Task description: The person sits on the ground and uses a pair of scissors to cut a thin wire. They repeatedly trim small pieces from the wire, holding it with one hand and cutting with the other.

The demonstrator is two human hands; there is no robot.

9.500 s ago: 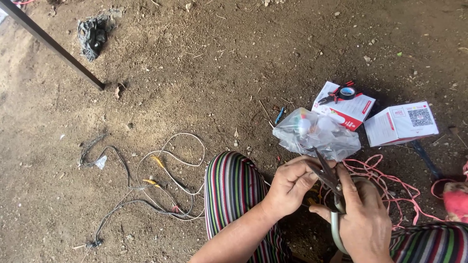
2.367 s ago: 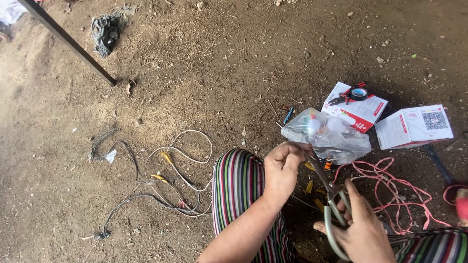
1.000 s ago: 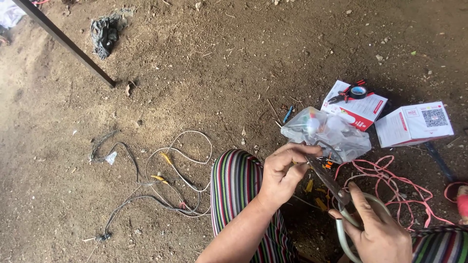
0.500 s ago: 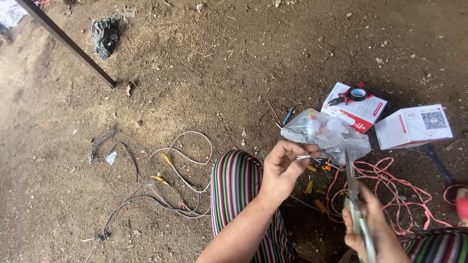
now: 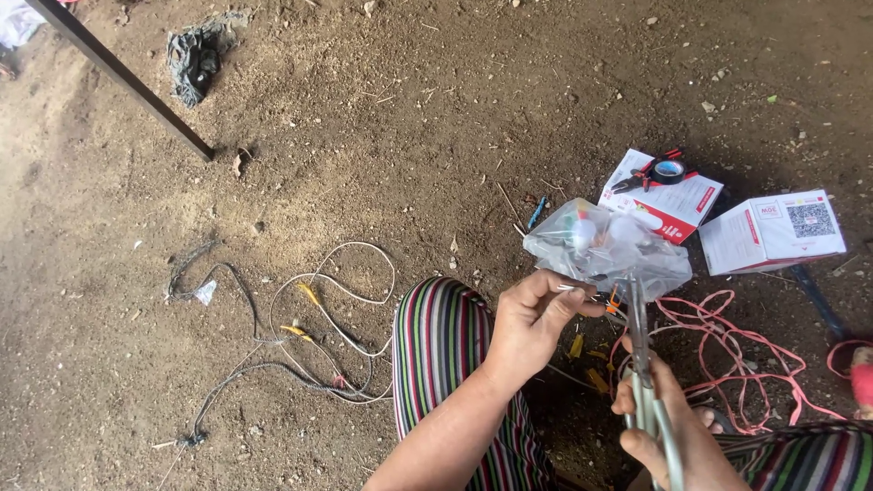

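far on the left a dark bar (image 5: 118, 77) is lying slanted on the dirt ground (image 5: 409, 118), and a black rag (image 5: 195, 59) is lying just beside it. nearer, a tangle of grey and white cables (image 5: 300, 336) is lying on the ground, left of your striped trouser leg (image 5: 446, 355).

your left hand (image 5: 532, 318) is pinching a thin wire end (image 5: 582, 289) between thumb and forefinger, the other fingers are curling in. the wire is staying near the middle of the scene, just below a clear plastic bag (image 5: 605, 250) with small parts inside.

your right hand (image 5: 673, 436) is gripping the pale handles of a pair of pliers (image 5: 641, 364), fingers pressed around them. the pliers are pointing up, their tip is near the wire end; i cannot tell if they are touching.

right of the hands a pink cord (image 5: 737, 355) is lying in loops. farther, two white and red boxes (image 5: 773, 232) are resting on the ground, and a roll of black tape (image 5: 668, 170) is sitting on the left one.
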